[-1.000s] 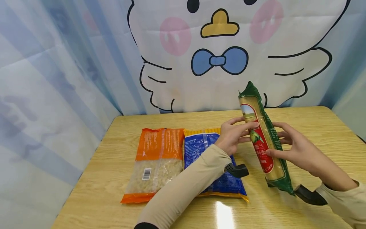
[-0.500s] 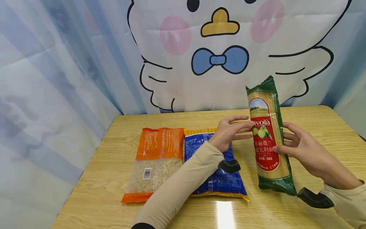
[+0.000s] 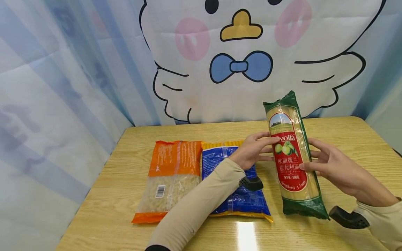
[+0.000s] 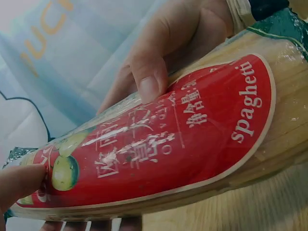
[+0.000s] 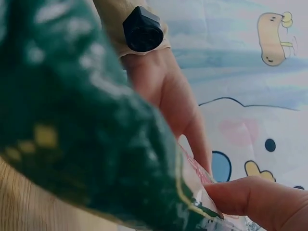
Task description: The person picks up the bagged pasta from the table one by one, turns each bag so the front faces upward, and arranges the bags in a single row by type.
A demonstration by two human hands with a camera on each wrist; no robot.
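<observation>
A long spaghetti packet [image 3: 290, 170] with green ends and a red label is held up between both hands, tilted, its label toward the head camera. My left hand [image 3: 251, 150] grips its left side, thumb on the front near the brand name and fingers behind. On the other side my right hand [image 3: 336, 170] holds it, thumb pressed on the label's edge and fingers around the back. The left wrist view shows the red label [image 4: 192, 139] closely, with the right thumb on it. Blurred green wrapping [image 5: 86, 125] fills much of the right wrist view.
An orange and clear bag of pale pieces [image 3: 176, 174] lies flat on the wooden table [image 3: 103, 209]. Right beside it lies a blue bag with yellow ends [image 3: 248, 200], partly under the left forearm. A printed cartoon curtain [image 3: 238, 97] hangs behind the table.
The packet has turned so its red label faces the head camera. Over the last half second it has lowered slightly and shifted a little left, both hands still gripping it.
</observation>
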